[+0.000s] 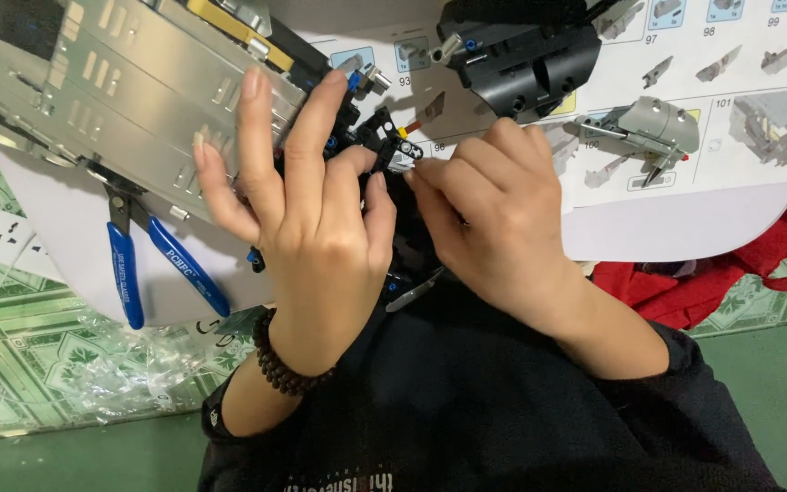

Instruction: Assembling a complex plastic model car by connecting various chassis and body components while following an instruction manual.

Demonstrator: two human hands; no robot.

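The fingertips (414,176) of the right hand (494,219) were pinched together on a small black plastic building-block assembly with a yellow and a red pin (392,141), while the left hand (316,228) steadied it from the other side, thumb and forefinger closed on it and the remaining fingers splayed apart. The assembly sat between both hands, just in front of the printed step-by-step instruction sheet (685,82). Judging by the grip, a small piece was being pressed into the assembly; seating it would call for a firm, straight push with the left hand bracing. A larger black built block section (526,55) lay on the sheet, blue-handled cutting pliers (152,264) lay beside a perforated silver metal panel (129,91), and a red cloth (721,273) lay at the right.
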